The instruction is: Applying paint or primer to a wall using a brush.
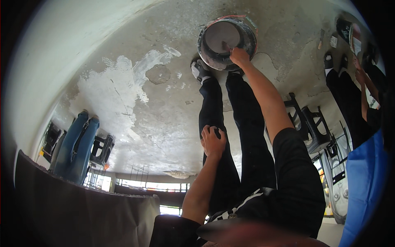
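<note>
A round black bucket (249,37) stands on the floor in front of my feet, smeared with grey along its rim. Smooth grey paste (218,33) lies inside it. My right hand (240,57) reaches over the near right rim, closed round the handle of a small trowel-like tool (226,46). The tool's dark blade dips at the paste; its exact kind is hard to make out. My left hand (213,140) rests on my left knee, fingers apart over the black trousers (212,101), with nothing seen in it.
White smears (111,82) cover the concrete floor on the left. Black plastic stools (317,129) stand at my right. A person in blue (364,168) works beside another bucket (343,29) at far right. Someone in jeans (76,136) stands at left. A small tool (320,39) lies on the floor.
</note>
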Available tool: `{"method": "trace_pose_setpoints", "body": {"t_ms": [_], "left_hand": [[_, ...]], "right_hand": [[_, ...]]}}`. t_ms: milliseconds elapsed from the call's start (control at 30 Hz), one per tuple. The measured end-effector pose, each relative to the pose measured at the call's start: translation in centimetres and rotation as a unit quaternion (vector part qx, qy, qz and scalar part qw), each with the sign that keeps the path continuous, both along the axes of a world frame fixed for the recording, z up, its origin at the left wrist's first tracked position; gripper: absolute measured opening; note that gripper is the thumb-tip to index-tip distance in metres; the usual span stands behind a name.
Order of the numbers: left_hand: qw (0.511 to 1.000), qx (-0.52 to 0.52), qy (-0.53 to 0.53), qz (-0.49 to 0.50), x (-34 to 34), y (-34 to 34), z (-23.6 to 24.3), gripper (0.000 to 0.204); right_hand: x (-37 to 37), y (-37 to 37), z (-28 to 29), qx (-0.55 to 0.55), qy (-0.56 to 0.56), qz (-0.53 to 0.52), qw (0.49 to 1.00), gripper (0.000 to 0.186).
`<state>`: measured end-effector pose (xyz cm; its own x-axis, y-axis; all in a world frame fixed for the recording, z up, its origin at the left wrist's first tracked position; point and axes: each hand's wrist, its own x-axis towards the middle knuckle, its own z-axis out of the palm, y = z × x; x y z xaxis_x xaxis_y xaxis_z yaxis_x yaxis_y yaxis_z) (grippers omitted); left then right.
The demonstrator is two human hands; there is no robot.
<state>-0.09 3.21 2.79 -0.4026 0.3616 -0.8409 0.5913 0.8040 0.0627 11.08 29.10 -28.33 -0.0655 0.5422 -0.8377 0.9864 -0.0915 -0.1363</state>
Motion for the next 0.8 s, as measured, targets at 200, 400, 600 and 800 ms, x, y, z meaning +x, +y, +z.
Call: {"method": "trace_pose_setpoints", "body": {"t_ms": [200,400,600,800], "left_hand": [[1.000,-0.001,-0.021,0.011,0.5,0.6,-0.3,0.036],[0.999,0.005,-0.034,0.034,-0.2,0.7,-0.4,0.034],[1.000,0.013,-0.009,0.018,-0.7,-0.2,-0.6,0.030],[1.000,0.015,-0.016,0.022,-0.4,0.1,-0.7,0.033]], "right_hand": [[0.9,0.5,-0.7,0.030,-0.008,-0.060,0.998,0.039],[0.9,0.1,-0.9,-0.011,-0.011,-0.087,0.996,0.040],[-1.8,-1.5,0.5,-0.073,0.024,-0.053,0.996,0.039],[-0.8,-0.3,0.1,-0.052,0.026,-0.062,0.996,0.041]]}}
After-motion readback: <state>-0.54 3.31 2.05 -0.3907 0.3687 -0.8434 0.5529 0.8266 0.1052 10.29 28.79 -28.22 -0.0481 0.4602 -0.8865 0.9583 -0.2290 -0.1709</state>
